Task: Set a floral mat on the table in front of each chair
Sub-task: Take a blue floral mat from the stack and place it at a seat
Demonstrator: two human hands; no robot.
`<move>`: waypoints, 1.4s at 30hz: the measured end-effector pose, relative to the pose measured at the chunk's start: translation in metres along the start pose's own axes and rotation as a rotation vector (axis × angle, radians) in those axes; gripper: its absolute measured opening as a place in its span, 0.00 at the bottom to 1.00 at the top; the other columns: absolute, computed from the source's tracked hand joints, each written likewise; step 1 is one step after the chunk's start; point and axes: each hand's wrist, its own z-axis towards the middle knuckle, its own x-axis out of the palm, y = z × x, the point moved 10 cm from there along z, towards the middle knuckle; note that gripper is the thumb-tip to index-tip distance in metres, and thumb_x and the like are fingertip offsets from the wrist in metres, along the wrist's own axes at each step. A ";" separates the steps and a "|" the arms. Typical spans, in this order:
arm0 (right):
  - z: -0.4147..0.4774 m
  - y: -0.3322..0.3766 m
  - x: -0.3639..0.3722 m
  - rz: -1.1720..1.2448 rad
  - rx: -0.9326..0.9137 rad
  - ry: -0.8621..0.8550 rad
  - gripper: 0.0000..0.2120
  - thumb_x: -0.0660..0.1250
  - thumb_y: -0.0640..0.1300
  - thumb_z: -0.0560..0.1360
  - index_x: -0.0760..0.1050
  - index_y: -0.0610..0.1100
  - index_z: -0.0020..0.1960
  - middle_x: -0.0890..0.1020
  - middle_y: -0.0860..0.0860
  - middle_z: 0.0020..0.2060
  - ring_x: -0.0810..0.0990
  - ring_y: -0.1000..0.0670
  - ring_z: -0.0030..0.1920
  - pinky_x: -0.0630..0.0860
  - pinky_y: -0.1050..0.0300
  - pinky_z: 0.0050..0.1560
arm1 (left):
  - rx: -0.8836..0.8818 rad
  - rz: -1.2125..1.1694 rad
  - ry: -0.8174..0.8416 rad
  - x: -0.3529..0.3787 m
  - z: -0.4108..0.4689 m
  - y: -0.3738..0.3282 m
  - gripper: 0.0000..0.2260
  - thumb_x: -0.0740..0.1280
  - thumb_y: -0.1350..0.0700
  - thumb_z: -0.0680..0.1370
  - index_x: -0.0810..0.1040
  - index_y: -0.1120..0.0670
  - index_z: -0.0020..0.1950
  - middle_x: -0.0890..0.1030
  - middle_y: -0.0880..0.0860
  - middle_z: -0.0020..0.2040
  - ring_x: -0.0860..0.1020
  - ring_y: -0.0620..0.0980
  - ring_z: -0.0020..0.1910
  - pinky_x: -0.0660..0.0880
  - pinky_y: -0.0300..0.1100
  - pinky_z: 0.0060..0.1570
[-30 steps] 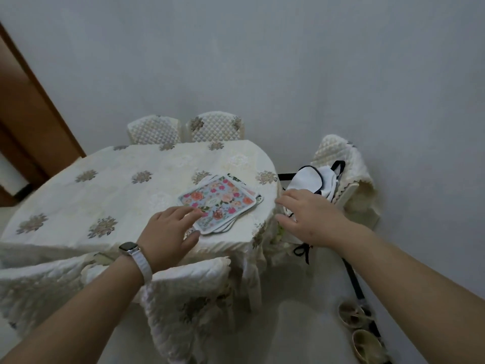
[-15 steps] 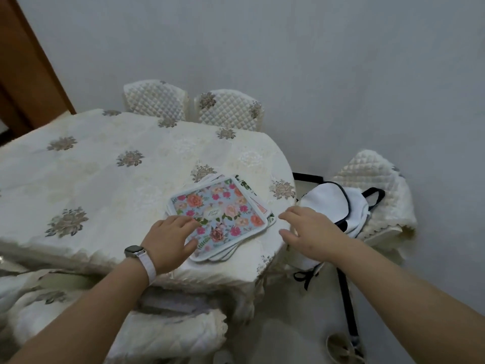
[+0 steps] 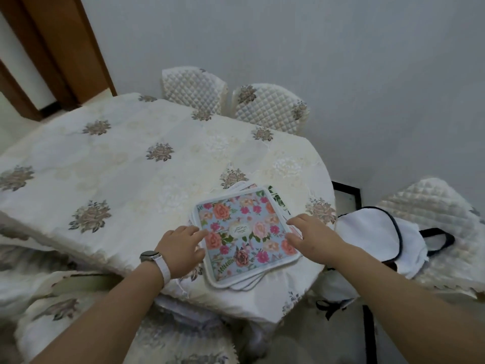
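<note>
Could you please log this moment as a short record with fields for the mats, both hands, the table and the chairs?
mats: stack of floral mats at the table's near right corner, none set out yet
left hand: open, fingertips at the stack's left edge
right hand: open, resting on the stack's right edge
table: cream tablecloth with flower motifs
chairs: two quilted chairs at the far side

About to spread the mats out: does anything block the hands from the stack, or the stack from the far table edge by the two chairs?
Nothing visible does. Left hand and right hand already flank the stack of floral mats; the tablecloth toward the two far chairs is bare.
</note>
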 end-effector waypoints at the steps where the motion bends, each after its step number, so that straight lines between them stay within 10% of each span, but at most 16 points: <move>1: 0.007 -0.006 0.010 0.053 0.036 0.030 0.23 0.57 0.57 0.80 0.66 0.49 0.72 0.68 0.51 0.70 0.70 0.49 0.66 0.69 0.50 0.65 | -0.029 -0.008 0.029 0.010 0.001 0.003 0.22 0.56 0.43 0.80 0.65 0.46 0.74 0.71 0.48 0.70 0.69 0.51 0.67 0.68 0.48 0.62; 14: 0.081 -0.058 0.092 0.238 0.173 0.167 0.22 0.61 0.49 0.78 0.67 0.42 0.69 0.68 0.44 0.65 0.71 0.48 0.54 0.73 0.49 0.60 | -0.373 -0.260 0.160 0.077 0.003 0.004 0.21 0.58 0.45 0.78 0.67 0.48 0.71 0.74 0.52 0.62 0.73 0.55 0.59 0.73 0.50 0.55; 30: 0.111 -0.089 0.103 0.441 0.257 0.155 0.17 0.64 0.49 0.74 0.75 0.43 0.61 0.71 0.44 0.59 0.77 0.43 0.54 0.76 0.45 0.58 | -0.808 -0.911 -0.093 0.105 -0.009 -0.017 0.26 0.65 0.58 0.78 0.61 0.52 0.75 0.75 0.55 0.66 0.77 0.57 0.59 0.76 0.51 0.57; 36: 0.114 -0.109 0.107 0.708 0.392 0.141 0.19 0.65 0.44 0.76 0.66 0.44 0.65 0.75 0.44 0.54 0.79 0.46 0.46 0.75 0.57 0.38 | -0.887 -1.021 -0.179 0.113 -0.015 -0.020 0.26 0.63 0.58 0.79 0.59 0.49 0.75 0.77 0.51 0.60 0.79 0.52 0.50 0.76 0.44 0.48; 42: 0.113 -0.116 0.113 0.905 0.454 0.212 0.11 0.62 0.40 0.77 0.73 0.40 0.59 0.80 0.44 0.49 0.81 0.46 0.44 0.78 0.52 0.39 | -1.120 -1.228 -0.288 0.134 -0.041 -0.018 0.15 0.61 0.64 0.78 0.71 0.54 0.64 0.80 0.54 0.53 0.79 0.54 0.48 0.78 0.49 0.48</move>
